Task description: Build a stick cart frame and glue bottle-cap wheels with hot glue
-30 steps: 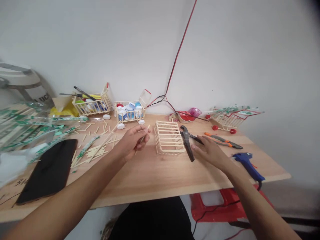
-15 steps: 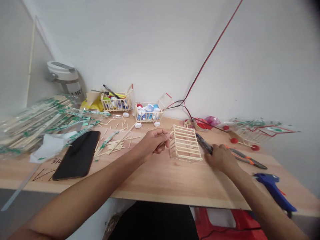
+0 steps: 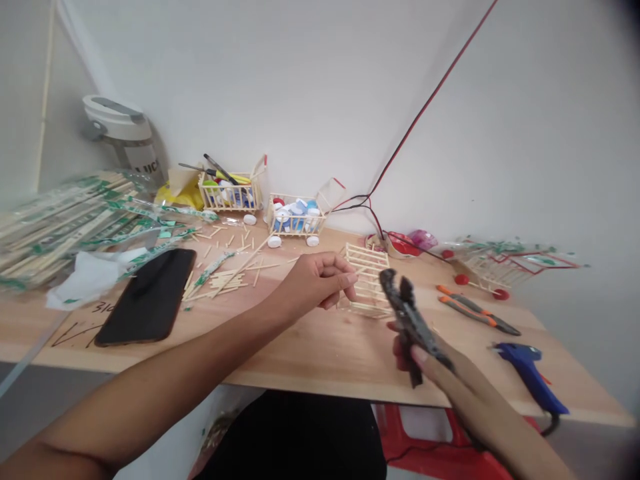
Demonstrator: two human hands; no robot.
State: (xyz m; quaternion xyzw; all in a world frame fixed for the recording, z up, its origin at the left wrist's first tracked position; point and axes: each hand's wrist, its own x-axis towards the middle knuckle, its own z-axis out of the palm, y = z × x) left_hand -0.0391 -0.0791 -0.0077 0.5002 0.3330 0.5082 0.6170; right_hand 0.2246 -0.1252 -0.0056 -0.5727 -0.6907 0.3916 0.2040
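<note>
My right hand (image 3: pixel 425 360) is closed round dark pliers (image 3: pixel 407 313), raised above the front of the table with their jaws apart. Just left of them, a small openwork frame of thin wooden sticks (image 3: pixel 367 267) rests on the table, partly hidden by my left hand. My left hand (image 3: pixel 327 280) is pinched at the frame's left side, thumb against fingers. Whatever sits between those fingertips is too small to make out. Short cut sticks (image 3: pixel 227 283) lie scattered farther left.
Two stick carts, one holding bottle caps (image 3: pixel 295 223) and one holding pens (image 3: pixel 230 193), stand by the wall. A phone (image 3: pixel 150 297) and wrapped chopsticks (image 3: pixel 60 220) lie left. Orange-handled pliers (image 3: pixel 477 313), a blue glue gun (image 3: pixel 533 377) and a red-wheeled cart (image 3: pixel 500 267) are right.
My right hand has lifted the dark pliers off the table and brought them toward me, turning them up. My left hand has shifted slightly right, over the frame's left side.
</note>
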